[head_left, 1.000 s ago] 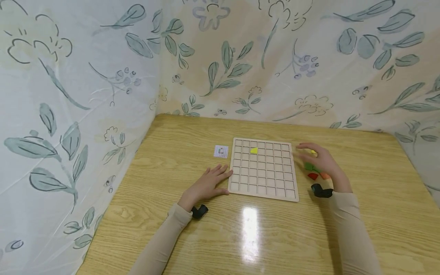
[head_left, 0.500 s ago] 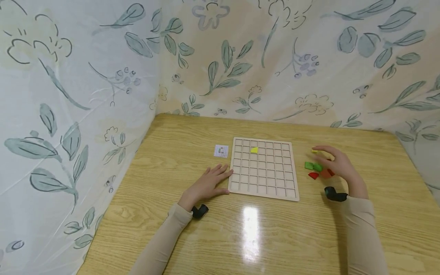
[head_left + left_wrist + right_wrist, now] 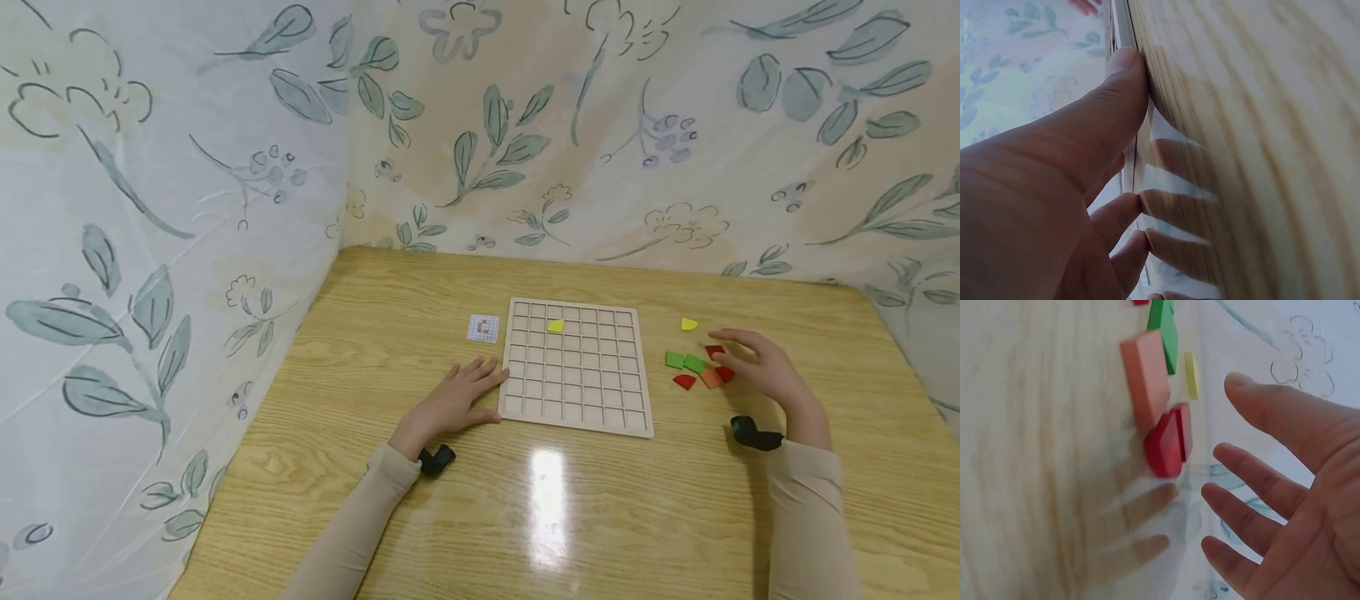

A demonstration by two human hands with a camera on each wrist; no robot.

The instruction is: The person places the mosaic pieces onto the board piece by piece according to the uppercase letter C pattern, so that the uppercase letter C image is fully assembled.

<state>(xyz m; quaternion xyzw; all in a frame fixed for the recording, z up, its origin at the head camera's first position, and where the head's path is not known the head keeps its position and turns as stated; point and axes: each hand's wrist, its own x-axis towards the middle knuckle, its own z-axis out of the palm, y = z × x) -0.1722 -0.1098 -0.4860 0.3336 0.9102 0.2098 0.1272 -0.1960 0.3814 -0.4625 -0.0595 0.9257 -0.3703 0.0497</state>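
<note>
Looked to me like you were at the pick-another-piece stage. One yellow piece (image 3: 556,326) sat in the grid board (image 3: 588,389), second row from the far edge, third column from your left. The rest lay loose on the worktop (image 3: 375,317) to the right: a lone yellow wedge (image 3: 688,324) farther back, two green squares (image 3: 675,360), an orange piece (image 3: 710,379) and some red pieces (image 3: 684,382).

Your right hand (image 3: 772,371) hovered by that pile, thumb and fingers well apart, nothing in them. Your left hand (image 3: 450,402) was spread flattish at the board's left edge, touching it but not gripping, probably just steadying it.

My guess: the next move called for checking the card (image 3: 483,327) beside the board, pinching the right piece by its thin edges, then turning it to suit its cell.

No brands or readable writing anywhere; the card showed a little coloured pattern on a grid, too small to make out properly.
</note>
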